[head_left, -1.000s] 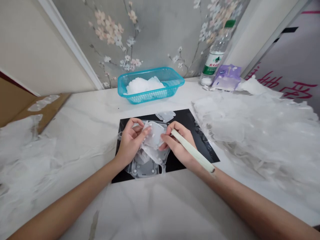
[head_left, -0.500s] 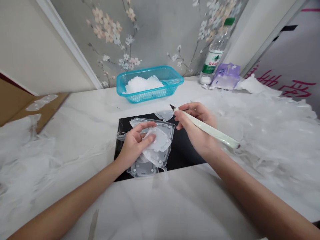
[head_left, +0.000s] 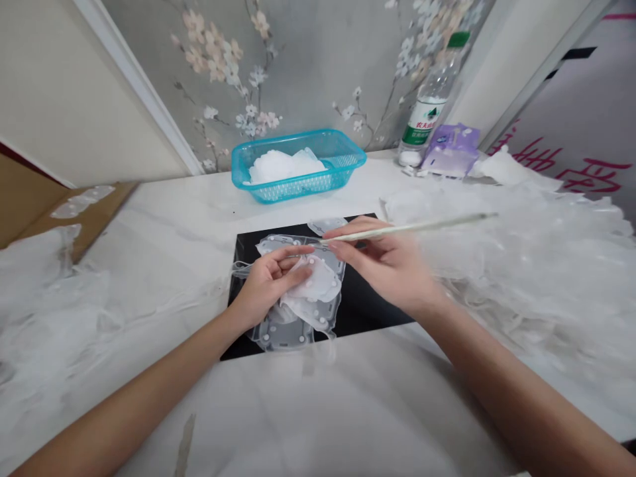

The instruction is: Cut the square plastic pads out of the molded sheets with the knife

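My left hand (head_left: 268,285) pinches a frosted, translucent thin plastic piece (head_left: 320,283) with small round studs, thumb on top. In my right hand (head_left: 397,268) is a craft knife (head_left: 432,225) with a long pale green handle. Its tip points left, close to my left fingertips and the upper edge of the pieces; whether the blade touches is too small to tell. Beneath both hands lies a black board (head_left: 370,308). More clear studded sheets (head_left: 285,334) overlap on it, partly covered by my left hand. Another translucent piece (head_left: 325,226) rests at the board's far edge.
A blue plastic basket (head_left: 291,191) with white pieces stands behind the board. A water bottle (head_left: 424,119) and a purple packet (head_left: 453,151) are at the back right. Translucent pieces are heaped on the right (head_left: 546,278) and left (head_left: 54,331), near cardboard (head_left: 106,212).
My right hand has moved left and down, bringing the knife tip to the sheets by my left fingers. The knife lies flatter now. My left hand has hardly moved.
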`<state>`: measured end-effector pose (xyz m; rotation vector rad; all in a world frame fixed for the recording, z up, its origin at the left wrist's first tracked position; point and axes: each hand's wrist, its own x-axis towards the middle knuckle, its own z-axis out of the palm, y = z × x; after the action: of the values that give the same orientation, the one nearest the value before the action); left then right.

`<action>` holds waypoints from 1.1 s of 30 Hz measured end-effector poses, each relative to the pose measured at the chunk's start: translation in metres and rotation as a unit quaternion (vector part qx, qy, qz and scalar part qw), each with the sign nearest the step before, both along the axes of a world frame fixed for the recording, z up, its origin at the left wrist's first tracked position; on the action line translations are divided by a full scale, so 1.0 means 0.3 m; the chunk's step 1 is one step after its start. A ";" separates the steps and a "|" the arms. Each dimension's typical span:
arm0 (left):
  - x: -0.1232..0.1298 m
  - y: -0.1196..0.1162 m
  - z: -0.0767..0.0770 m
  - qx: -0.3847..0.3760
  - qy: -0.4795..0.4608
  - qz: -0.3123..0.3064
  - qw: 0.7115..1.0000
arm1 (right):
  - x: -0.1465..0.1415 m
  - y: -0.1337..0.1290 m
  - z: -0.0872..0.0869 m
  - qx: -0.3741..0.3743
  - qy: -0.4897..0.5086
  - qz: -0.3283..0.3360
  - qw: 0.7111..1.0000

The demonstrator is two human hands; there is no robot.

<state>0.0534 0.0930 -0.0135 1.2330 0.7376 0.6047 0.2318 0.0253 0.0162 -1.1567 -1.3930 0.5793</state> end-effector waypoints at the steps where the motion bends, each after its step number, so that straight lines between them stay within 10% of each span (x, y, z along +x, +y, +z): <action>1: -0.001 0.002 0.001 -0.003 0.002 -0.011 1.000 | 0.006 0.000 0.000 -0.001 -0.032 0.021 0.999; 33: -0.014 0.021 0.004 0.128 0.059 -0.126 0.982 | 0.004 0.006 -0.030 0.043 -0.221 0.133 0.965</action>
<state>0.0493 0.0994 -0.0124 1.5841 0.5998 0.4286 0.2332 0.0269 0.0073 -1.0745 -1.9589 0.4560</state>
